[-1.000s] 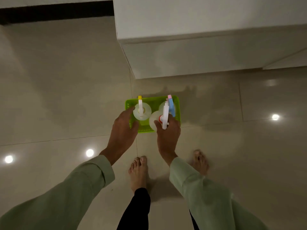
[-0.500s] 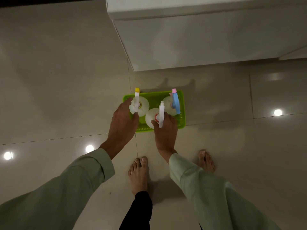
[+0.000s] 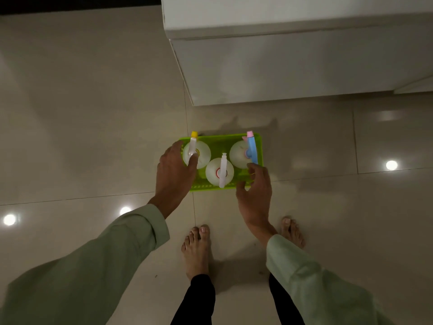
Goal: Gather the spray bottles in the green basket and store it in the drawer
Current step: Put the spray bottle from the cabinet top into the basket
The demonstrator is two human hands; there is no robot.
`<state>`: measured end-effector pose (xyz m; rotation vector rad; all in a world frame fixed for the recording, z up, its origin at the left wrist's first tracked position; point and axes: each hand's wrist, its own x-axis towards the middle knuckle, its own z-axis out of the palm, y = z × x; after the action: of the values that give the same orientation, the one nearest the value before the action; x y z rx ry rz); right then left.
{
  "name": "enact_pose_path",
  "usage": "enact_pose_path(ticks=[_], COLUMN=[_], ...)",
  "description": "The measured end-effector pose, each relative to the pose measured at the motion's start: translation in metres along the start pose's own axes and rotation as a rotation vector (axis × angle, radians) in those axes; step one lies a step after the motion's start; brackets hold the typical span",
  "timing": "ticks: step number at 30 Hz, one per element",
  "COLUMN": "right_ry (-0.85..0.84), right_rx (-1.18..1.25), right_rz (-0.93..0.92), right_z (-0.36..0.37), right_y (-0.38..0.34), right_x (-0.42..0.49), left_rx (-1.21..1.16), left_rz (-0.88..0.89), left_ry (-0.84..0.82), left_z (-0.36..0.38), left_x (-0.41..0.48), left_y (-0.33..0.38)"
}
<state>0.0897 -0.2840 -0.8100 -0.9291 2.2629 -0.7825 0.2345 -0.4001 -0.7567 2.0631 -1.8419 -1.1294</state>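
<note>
Head view looks straight down on glossy beige floor tiles (image 3: 93, 113), dim, with round ceiling lights mirrored in them. A white cabinet (image 3: 293, 55) fills the upper right corner. The green basket (image 3: 220, 140) stands on the floor just before the cabinet, holding three white spray bottles: yellow-tipped (image 3: 196, 154) at its left edge, blue-topped (image 3: 241, 154) at its right, white-topped (image 3: 219, 171) near the front. The left hand (image 3: 174, 171) grasps the basket's left edge; the right hand (image 3: 255, 191) curls open-fingered at its front right corner. Bare feet (image 3: 196, 249) stand behind.
</note>
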Motion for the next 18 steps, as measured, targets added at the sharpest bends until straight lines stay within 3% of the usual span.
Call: enact_pose_path(ticks=[10,18], right_ry=[0.268,-0.049], right_rx=[-0.165,-0.149], right_rz=[-0.006,0.009], right_z=[-0.014,0.000], right_y=[-0.025,-0.028], right_x=[0.052,0.075], left_rx=[0.157,0.107], left_rz=[-0.069,-0.098], left_ry=[0.035,0.059], left_z=[0.020,0.025], left_x=[0.015,0.022], left_y=[-0.006,-0.009])
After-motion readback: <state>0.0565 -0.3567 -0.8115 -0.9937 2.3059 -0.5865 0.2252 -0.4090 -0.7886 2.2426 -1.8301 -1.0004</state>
